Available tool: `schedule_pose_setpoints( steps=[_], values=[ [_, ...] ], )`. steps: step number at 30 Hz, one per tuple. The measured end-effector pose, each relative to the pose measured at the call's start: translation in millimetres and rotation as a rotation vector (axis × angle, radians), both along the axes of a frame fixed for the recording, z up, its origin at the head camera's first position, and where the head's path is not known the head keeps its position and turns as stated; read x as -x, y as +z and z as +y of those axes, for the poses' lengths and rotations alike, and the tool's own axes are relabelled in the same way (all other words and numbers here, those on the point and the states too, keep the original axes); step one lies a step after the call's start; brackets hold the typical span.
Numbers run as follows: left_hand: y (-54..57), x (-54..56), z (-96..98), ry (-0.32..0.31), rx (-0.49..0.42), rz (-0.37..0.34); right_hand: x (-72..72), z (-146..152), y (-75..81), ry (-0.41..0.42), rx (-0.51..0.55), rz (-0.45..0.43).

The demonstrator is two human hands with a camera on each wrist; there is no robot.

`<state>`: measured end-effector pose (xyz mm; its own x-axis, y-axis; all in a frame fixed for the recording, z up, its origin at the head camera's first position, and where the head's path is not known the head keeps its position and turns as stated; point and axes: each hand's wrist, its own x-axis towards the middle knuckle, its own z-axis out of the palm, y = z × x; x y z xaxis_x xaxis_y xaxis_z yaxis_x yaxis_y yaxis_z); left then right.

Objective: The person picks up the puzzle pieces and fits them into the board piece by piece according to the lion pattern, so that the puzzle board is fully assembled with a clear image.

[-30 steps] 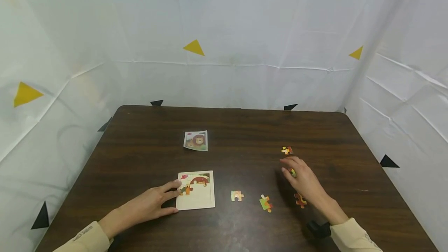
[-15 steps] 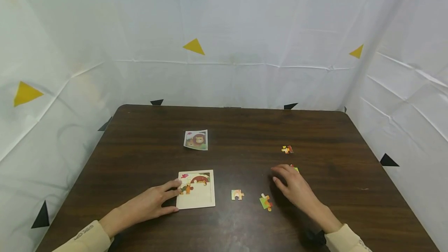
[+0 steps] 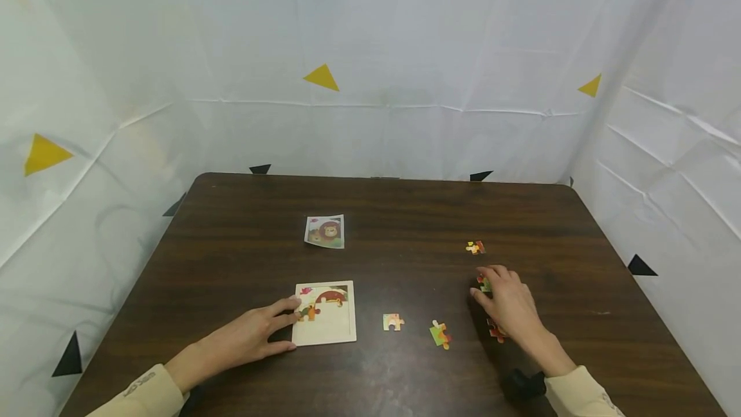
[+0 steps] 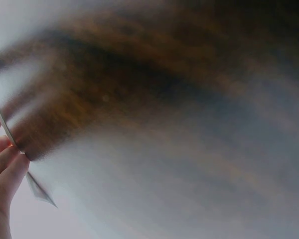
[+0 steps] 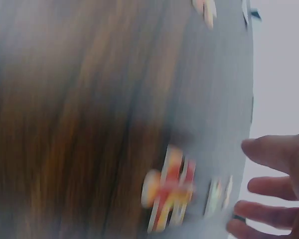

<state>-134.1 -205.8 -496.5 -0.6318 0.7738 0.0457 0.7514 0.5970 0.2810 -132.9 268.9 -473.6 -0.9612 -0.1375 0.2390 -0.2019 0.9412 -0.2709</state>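
Observation:
On the dark table my left hand [image 3: 255,333] rests its fingertips and thumb on the left edge of a square puzzle board [image 3: 332,333]. Several pieces fill the board's upper part and left side, showing brown mane and orange shapes; its lower right is bare wood. In the left wrist view, the fingers [image 4: 12,172] touch the board's thin edge. My right hand [image 3: 512,304] hovers with bent, spread fingers over a green and red puzzle piece [image 3: 484,284], partly hidden. Below it lies a red-orange piece [image 3: 496,331], seen blurred and larger as a puzzle piece [image 5: 172,191] in the right wrist view.
A pale piece [image 3: 393,322] and a green-orange piece [image 3: 440,334] lie between the hands. Farther back is a yellow-red piece [image 3: 475,248]. A lion picture card [image 3: 325,233] lies behind the board. White sheeting [image 3: 393,50] surrounds the table [image 3: 243,230].
My right hand first shifted left, covering the red-orange piece, then moved back right over the green and red piece. My left hand and the board have stayed in place.

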Motion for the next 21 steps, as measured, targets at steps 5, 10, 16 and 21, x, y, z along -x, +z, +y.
schedule_pose_setpoints(
  steps=[5, 10, 16, 21],
  values=[
    [0.6, 0.0, -0.2, 0.004, 0.003, -0.006, 2.0, 21, -1.6, -0.049, 0.031, -0.104],
    [1.3, -0.7, 0.0, 0.006, 0.003, -0.019, 3.2, 27, -4.3, -0.033, 0.048, -0.135],
    [0.0, -0.3, 0.3, 0.012, 0.007, -0.029, 1.7, 29, -5.8, -0.039, 0.052, -0.145],
    [-0.7, 0.0, -0.5, 0.014, 0.009, -0.024, -4.9, 30, -7.5, -0.039, 0.057, -0.153]
  ],
)
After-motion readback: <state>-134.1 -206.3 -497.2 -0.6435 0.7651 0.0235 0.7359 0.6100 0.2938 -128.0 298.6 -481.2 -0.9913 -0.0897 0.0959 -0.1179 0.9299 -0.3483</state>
